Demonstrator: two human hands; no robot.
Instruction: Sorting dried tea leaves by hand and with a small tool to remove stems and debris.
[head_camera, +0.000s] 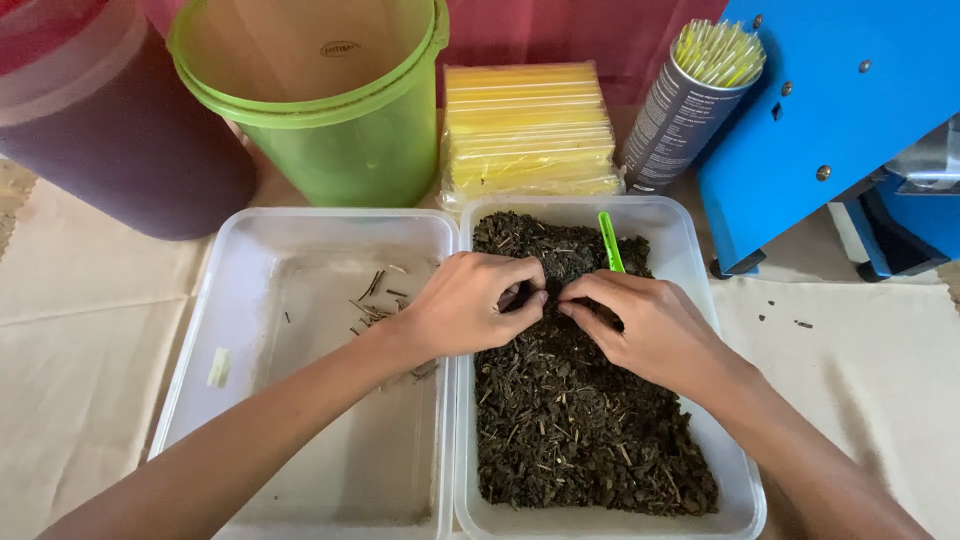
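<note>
Dried, dark leaf bits (580, 430) fill the right tray (745, 480). Over its far half, the left hand (470, 305) and right hand (640, 325) are brought fingertip to fingertip, each pinched narrowly on the leaf; what is nipped cannot be told. A green scoop handle (610, 242) is left stuck upright nearby. A few twigs (375, 305) are kept apart in the left tray (200, 380), toward its far right corner.

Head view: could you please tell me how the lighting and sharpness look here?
Head view: soft, even light, with faint shadows under the left hand and right hand; dried leaves are sharp; the straight tray rim shows little distortion; no strong glare.
</note>
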